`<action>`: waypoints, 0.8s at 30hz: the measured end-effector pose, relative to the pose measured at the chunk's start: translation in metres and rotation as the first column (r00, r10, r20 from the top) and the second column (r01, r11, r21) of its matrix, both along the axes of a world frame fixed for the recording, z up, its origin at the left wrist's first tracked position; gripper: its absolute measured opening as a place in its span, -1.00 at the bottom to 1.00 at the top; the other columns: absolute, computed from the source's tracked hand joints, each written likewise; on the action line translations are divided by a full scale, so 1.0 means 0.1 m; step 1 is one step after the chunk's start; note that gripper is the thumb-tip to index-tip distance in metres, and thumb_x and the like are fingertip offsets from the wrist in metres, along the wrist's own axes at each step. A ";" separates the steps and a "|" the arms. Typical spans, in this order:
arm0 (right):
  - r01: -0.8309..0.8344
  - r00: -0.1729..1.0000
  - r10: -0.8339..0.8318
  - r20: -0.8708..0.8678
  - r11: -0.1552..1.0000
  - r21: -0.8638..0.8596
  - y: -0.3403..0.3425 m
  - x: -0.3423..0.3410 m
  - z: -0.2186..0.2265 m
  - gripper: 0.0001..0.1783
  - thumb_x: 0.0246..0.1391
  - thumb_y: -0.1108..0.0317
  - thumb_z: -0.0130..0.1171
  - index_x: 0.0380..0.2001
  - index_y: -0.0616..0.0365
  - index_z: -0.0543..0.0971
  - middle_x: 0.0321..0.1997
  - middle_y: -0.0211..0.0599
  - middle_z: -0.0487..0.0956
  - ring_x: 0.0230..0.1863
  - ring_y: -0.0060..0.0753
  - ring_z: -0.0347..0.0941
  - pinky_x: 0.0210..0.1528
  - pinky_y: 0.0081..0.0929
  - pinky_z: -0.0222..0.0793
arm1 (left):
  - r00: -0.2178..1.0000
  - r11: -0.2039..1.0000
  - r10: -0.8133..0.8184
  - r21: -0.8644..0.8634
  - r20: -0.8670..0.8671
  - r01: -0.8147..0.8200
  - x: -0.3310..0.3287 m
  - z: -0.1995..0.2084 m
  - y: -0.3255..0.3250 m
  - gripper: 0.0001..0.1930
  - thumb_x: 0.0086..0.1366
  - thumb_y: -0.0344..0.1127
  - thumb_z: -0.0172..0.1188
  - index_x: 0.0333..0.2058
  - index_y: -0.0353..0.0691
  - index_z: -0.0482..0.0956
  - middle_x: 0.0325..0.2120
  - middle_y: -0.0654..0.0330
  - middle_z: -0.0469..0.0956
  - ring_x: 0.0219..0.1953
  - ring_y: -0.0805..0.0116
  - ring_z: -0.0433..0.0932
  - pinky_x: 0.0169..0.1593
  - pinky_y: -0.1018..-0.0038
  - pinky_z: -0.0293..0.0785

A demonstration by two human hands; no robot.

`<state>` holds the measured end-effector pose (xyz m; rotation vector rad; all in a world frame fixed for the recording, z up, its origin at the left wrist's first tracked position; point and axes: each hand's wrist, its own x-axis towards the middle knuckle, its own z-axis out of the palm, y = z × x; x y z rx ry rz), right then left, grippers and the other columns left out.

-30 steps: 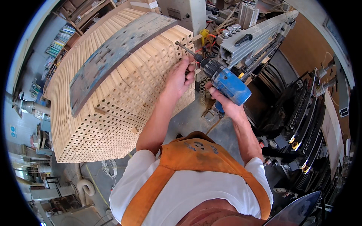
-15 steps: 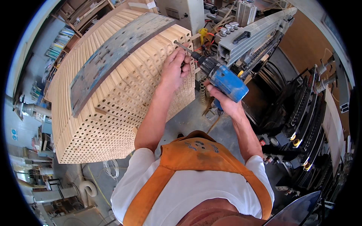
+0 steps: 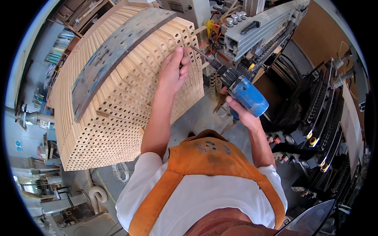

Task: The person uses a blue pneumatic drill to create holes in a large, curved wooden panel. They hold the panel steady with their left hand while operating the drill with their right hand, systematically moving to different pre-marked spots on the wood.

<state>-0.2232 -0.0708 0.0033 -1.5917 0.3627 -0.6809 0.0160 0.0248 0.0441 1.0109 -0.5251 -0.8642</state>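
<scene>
My right hand (image 3: pixel 243 112) is wrapped round the grip of a blue cordless drill (image 3: pixel 249 95) with a black chuck. Its long thin bit (image 3: pixel 200 52) points up and left toward the drilled end face of a big stack of wooden slats (image 3: pixel 130 98). Whether the tip touches the wood I cannot tell. Close to that face, left of the bit, my left hand (image 3: pixel 173 70) is closed with curled fingers; what is in them, if anything, is hidden. Rows of round holes cover the end face, and several near the top right corner look dark inside.
A dark, scuffed curved board (image 3: pixel 118 55) lies across the stack's top. At the right stand an aluminium beam (image 3: pixel 260 33) and a black machine with rails (image 3: pixel 315 118). A coiled hose (image 3: pixel 215 84) hangs beyond the drill. White cable (image 3: pixel 120 173) lies on the floor at left.
The drill has come back and down to the right, its bit away from the top corner hole. My left hand has shifted slightly left and down, still closed.
</scene>
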 end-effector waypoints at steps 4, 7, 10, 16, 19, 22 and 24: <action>-0.009 1.000 0.005 0.021 0.976 0.220 0.03 -0.01 -0.19 -0.70 0.06 0.33 0.28 -0.12 0.11 0.58 -0.21 -0.45 0.63 -0.27 -0.63 0.47 -0.25 -0.57 0.41 | 0.969 0.957 -0.069 0.258 -0.237 0.131 -0.21 -0.63 0.34 -0.59 0.41 -0.05 -0.05 0.00 -0.29 0.41 -0.51 0.37 0.33 -0.60 0.64 0.21 -0.65 0.69 0.07; 0.012 0.999 -0.002 -0.042 0.970 0.243 0.04 0.05 -0.22 -0.75 0.06 0.35 0.27 -0.15 0.11 0.61 -0.23 -0.44 0.64 -0.29 -0.64 0.47 -0.26 -0.57 0.40 | 0.873 0.950 -0.152 0.174 -0.464 0.258 -0.42 -1.06 0.46 -0.63 0.40 -0.15 -0.03 0.01 -0.31 0.41 -0.45 0.34 0.37 -0.58 0.64 0.22 -0.63 0.69 0.10; -0.010 1.000 0.008 0.006 0.951 0.310 0.02 0.18 -0.24 -0.76 0.06 0.34 0.26 -0.18 0.11 0.62 -0.23 -0.42 0.64 -0.31 -0.63 0.47 -0.28 -0.58 0.40 | 0.869 0.946 -0.195 0.148 -0.454 0.289 -0.56 -1.15 0.52 -0.66 0.39 -0.25 -0.02 0.03 -0.32 0.40 -0.40 0.32 0.39 -0.56 0.64 0.21 -0.60 0.70 0.12; -0.072 0.997 0.072 0.013 0.951 0.302 -0.01 0.30 -0.25 -0.61 0.04 0.25 0.23 -0.08 0.21 0.53 -0.17 -0.25 0.60 -0.32 -0.56 0.45 -0.30 -0.59 0.37 | 0.888 0.940 -0.171 0.201 -0.427 0.277 -0.57 -1.44 0.69 -0.66 0.37 -0.27 0.02 0.04 -0.33 0.39 -0.37 0.33 0.39 -0.55 0.65 0.20 -0.59 0.71 0.11; -0.102 0.995 0.090 0.054 0.944 0.314 -0.04 0.36 -0.34 -0.62 0.04 0.28 0.22 -0.07 0.21 0.51 -0.17 -0.22 0.59 -0.22 -0.48 0.49 -0.31 -0.57 0.38 | 0.887 0.934 -0.128 0.248 -0.444 0.259 -0.57 -1.55 0.76 -0.66 0.38 -0.27 0.02 0.03 -0.33 0.39 -0.36 0.32 0.38 -0.55 0.65 0.19 -0.59 0.72 0.09; -0.134 0.989 0.092 0.119 0.899 0.417 -0.05 0.39 -0.37 -0.70 0.05 0.31 0.20 -0.13 0.15 0.57 -0.16 -0.31 0.61 -0.16 -0.49 0.50 -0.24 -0.52 0.40 | 0.883 0.926 -0.110 0.275 -0.456 0.257 -0.56 -1.62 0.80 -0.68 0.38 -0.26 0.02 0.01 -0.33 0.40 -0.37 0.32 0.38 -0.55 0.66 0.19 -0.59 0.71 0.09; -0.133 0.989 0.085 0.123 0.879 0.458 -0.06 0.42 -0.39 -0.70 0.05 0.31 0.18 -0.13 0.14 0.57 -0.16 -0.30 0.61 -0.13 -0.45 0.51 -0.24 -0.52 0.40 | 0.883 0.924 -0.105 0.282 -0.458 0.256 -0.55 -1.67 0.80 -0.69 0.38 -0.26 0.02 0.00 -0.32 0.41 -0.37 0.32 0.38 -0.55 0.66 0.19 -0.58 0.71 0.10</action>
